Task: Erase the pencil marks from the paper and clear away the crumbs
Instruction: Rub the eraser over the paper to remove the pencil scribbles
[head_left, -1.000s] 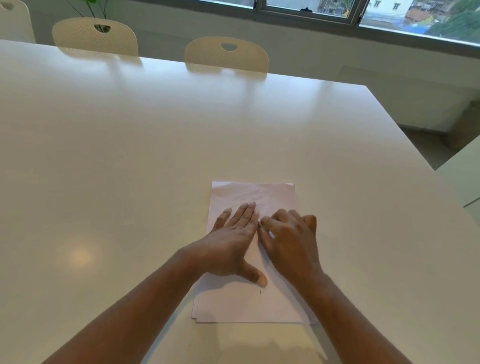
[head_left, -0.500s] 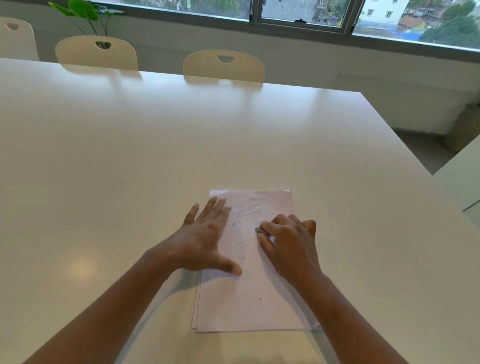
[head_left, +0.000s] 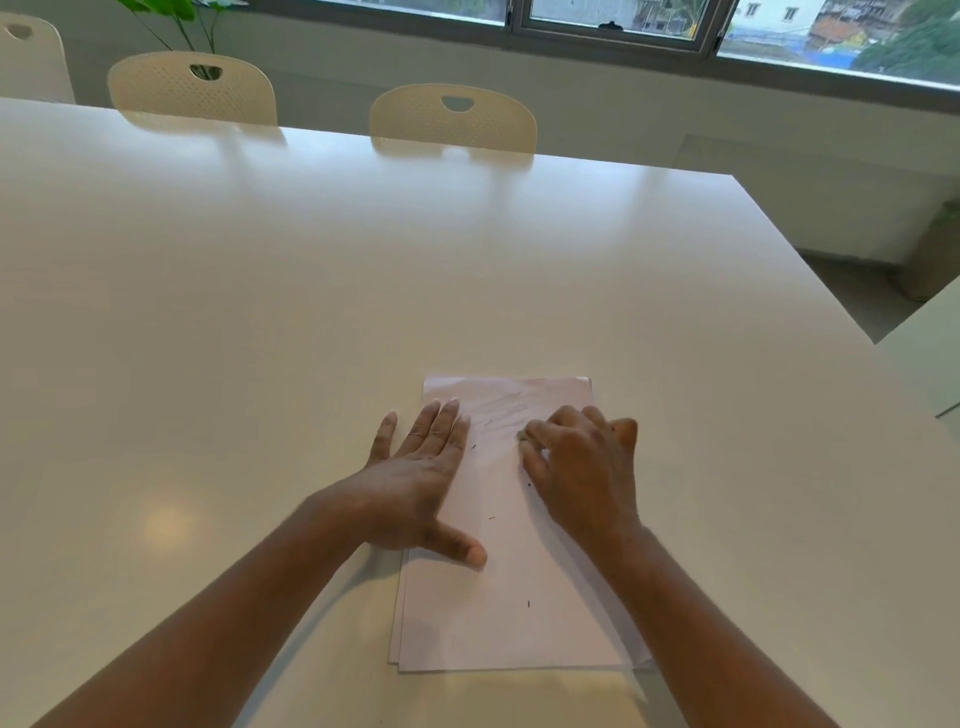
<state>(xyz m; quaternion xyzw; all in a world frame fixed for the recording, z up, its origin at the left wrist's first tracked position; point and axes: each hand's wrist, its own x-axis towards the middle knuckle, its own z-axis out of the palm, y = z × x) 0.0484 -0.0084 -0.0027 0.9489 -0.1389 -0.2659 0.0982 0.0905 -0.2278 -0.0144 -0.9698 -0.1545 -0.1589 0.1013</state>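
paper: table's near edge, faint marks | left hand: spread flat, paper's left edge | right hand: fingers curled, pinching small eraser | crumbs: scattered on paper

Paper at lower centre on table; left hand over its left edge, right hand over its right; chairs behind, top left.

The broad white table has a smooth, glossy top that mirrors the window light and the chairs. The thin white paper sheets are matt, faintly smudged grey at the far end. The cream plastic chair backs look finely perforated, satin rather than shiny.
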